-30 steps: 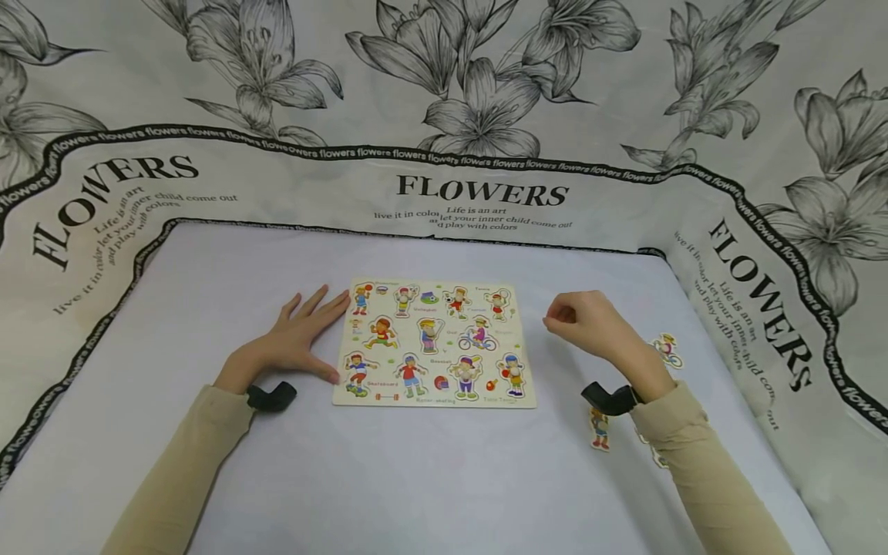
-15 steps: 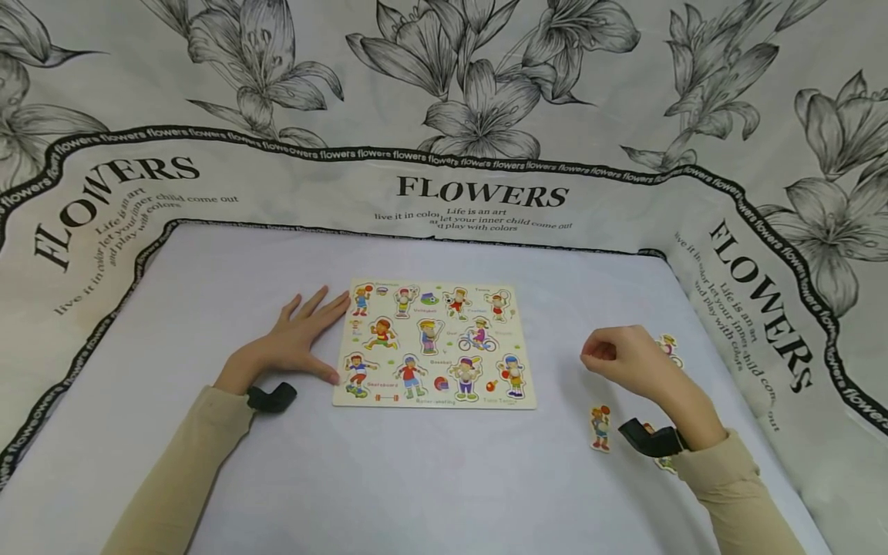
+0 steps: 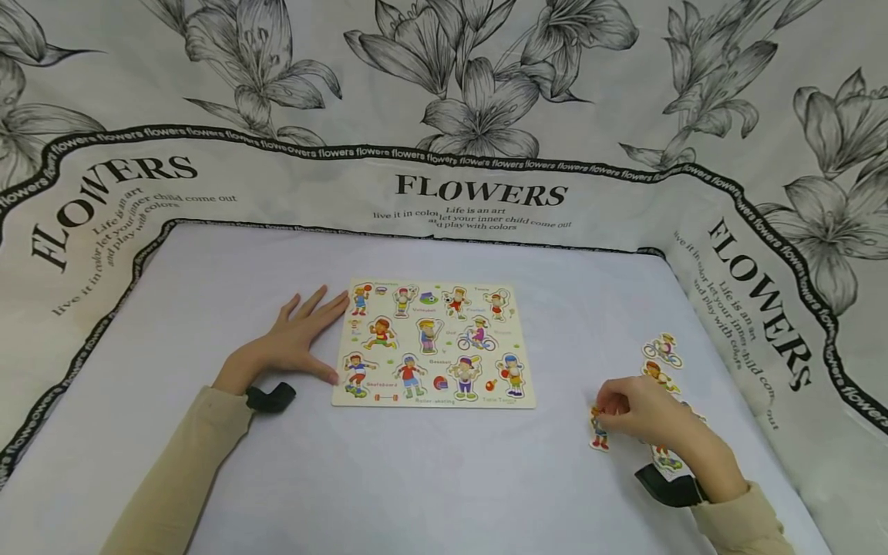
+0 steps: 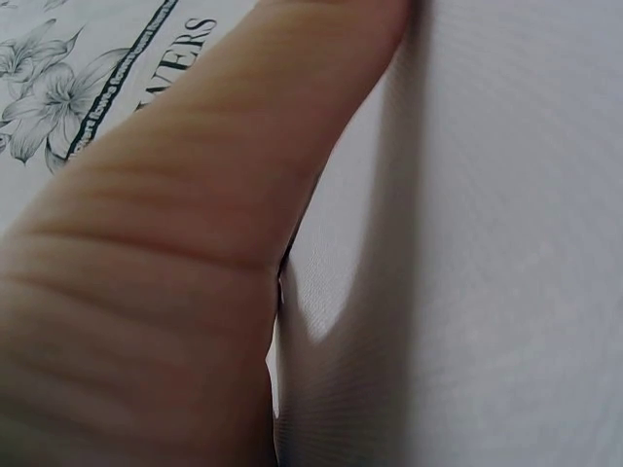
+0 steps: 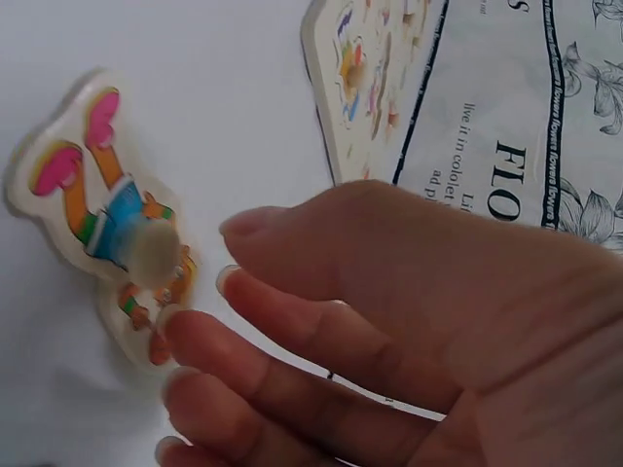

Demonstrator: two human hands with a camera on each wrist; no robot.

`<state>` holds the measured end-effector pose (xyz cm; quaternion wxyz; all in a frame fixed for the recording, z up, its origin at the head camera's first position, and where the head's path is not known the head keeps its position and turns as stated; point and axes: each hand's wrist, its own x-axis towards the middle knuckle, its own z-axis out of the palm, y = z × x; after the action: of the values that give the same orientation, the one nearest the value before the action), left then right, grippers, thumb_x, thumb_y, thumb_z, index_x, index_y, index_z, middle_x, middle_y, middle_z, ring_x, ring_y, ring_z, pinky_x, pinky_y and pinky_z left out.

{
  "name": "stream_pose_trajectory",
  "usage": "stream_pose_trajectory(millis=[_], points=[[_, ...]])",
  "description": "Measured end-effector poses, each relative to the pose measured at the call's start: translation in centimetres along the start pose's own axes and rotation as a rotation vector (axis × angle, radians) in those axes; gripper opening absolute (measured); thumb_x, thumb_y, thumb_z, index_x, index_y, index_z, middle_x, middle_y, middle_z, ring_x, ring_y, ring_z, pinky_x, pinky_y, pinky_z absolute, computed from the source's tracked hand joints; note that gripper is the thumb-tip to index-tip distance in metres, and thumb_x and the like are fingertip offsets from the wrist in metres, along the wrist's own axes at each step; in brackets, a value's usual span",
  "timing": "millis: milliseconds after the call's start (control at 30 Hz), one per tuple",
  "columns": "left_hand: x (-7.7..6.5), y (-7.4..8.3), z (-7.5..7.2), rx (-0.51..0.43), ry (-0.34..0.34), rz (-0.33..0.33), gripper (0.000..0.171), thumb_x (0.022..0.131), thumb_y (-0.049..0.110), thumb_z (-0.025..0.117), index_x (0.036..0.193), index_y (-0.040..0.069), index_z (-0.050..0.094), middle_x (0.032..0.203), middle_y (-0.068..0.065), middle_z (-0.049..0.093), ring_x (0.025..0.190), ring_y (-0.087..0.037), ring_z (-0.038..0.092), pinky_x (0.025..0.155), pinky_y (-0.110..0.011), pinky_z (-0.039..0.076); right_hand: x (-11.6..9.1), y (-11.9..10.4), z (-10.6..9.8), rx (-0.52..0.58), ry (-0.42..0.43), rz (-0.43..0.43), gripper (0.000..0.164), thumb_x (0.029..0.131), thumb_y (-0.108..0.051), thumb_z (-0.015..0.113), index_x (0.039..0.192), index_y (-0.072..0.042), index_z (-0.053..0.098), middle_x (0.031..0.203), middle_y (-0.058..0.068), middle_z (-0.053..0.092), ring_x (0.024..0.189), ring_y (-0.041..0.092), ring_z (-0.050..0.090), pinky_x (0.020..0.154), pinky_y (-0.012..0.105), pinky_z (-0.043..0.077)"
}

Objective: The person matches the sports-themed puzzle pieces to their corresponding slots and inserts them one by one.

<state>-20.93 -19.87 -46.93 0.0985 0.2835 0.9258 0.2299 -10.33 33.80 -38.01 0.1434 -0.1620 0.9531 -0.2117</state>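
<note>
Left hand (image 3: pixel 294 343): fingers straight and spread, grasping nothing, with thumb tip and fingertips at the left edge of a flat, cream-coloured rectangular puzzle board (image 3: pixel 407 331). The board, printed with rows of brightly coloured sports figures, lies near the middle of a white cloth-covered table (image 3: pixel 444 478).

Right hand (image 3: pixel 645 408): above a flat cream-bordered cut-out piece (image 3: pixel 600 439), painted with a cartoon figure in blue, on the table to the right of the board and well apart from it. The fingers are loosely bent, with the thumb apart from them; the pale round knob (image 5: pixel 153 255) on the piece stands just beyond the tips (whether any fingertip touches the piece cannot be told) and is not grasped.

Beyond the right hand lie a cut-out of a cyclist (image 3: pixel 663 351) and an orange-toned cut-out figure (image 3: pixel 659 375); further pieces are partly hidden beneath the hand and wrist. Each wrist bears a black curved mount, just beyond a beige sleeve (image 3: pixel 187 470).
</note>
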Motion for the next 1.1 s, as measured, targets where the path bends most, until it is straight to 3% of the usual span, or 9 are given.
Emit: stream_pose_trajectory(millis=[333, 533, 1100], points=[[0.0, -0.2, 0.0, 0.001, -0.008, -0.009, 0.139, 0.057, 0.077, 0.078, 0.161, 0.014, 0.010, 0.167, -0.002, 0.005, 0.151, -0.031, -0.012, 0.116, -0.056, -0.014, -0.2, 0.2, 1.6, 0.012, -0.003, 0.053, 0.015, 0.075, -0.002, 0.075, 0.077, -0.013, 0.064, 0.066, -0.007, 0.052, 0.060, 0.007, 0.047, 0.052, 0.023, 0.042], [0.0, -0.2, -0.1, -0.003, -0.005, -0.003, 0.139, 0.057, 0.078, 0.077, 0.161, 0.013, 0.011, 0.167, -0.001, 0.004, 0.151, -0.031, -0.012, 0.116, -0.057, -0.014, 0.1, -0.3, 1.7, 0.011, 0.013, 0.064, 0.018, 0.068, 0.000, 0.074, 0.071, -0.013, 0.062, 0.062, -0.007, 0.051, 0.057, 0.008, 0.046, 0.049, 0.023, 0.040], [0.0, 0.0, 0.0, 0.004, -0.009, -0.014, 0.137, 0.059, 0.074, 0.079, 0.161, 0.013, 0.011, 0.167, -0.003, 0.005, 0.151, -0.031, -0.012, 0.117, -0.056, -0.014, 0.1, -0.5, 1.6, 0.001, 0.007, 0.104, 0.018, 0.067, -0.002, 0.076, 0.069, -0.013, 0.061, 0.060, -0.006, 0.050, 0.056, 0.010, 0.045, 0.047, 0.023, 0.036]])
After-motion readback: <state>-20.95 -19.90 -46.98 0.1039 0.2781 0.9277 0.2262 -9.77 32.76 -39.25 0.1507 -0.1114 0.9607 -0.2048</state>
